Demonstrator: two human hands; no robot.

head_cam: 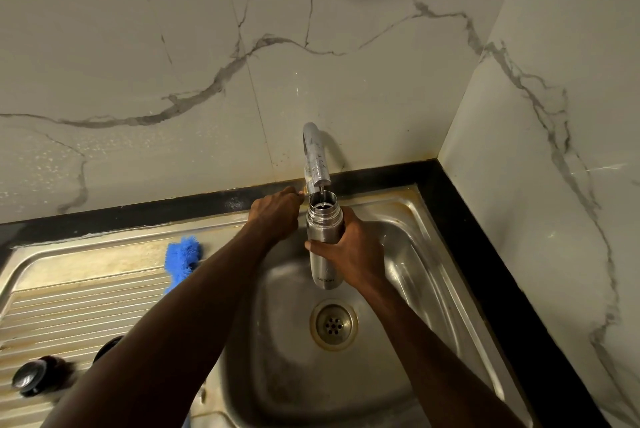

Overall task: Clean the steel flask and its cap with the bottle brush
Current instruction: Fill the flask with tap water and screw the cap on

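Far left, on the ribbed draining board (79, 292): a black round cap (29, 376) lay near the front edge. A second dark round object (108, 347) sat just right of it, mostly hidden behind the left forearm; identity could not be told.

Further back on the draining board, the blue bristles of the bottle brush (181, 256) lay beside the left forearm, handle end hidden by the arm.

Left hand (275, 211) reached to the back rim of the sink, fingers curled at the base of the tap (316, 159). A thin metal piece showed at the fingertips, probably the tap lever; whether the fingers actually gripped it could not be told.

Centre: steel flask (322, 240) was held upright over the sink basin (408, 265), uncapped, open mouth directly under the tap spout and just beside it. A thin stream of water ran from the spout into the mouth.

Right hand (349, 251) was wrapped round the flask body, thumb across the near side, fingers behind.

Below the flask, the drain (333, 324) sat in the basin floor. Marble-patterned walls (554, 116) met in a corner at right, with a black counter edge (485, 219) bordering the sink.
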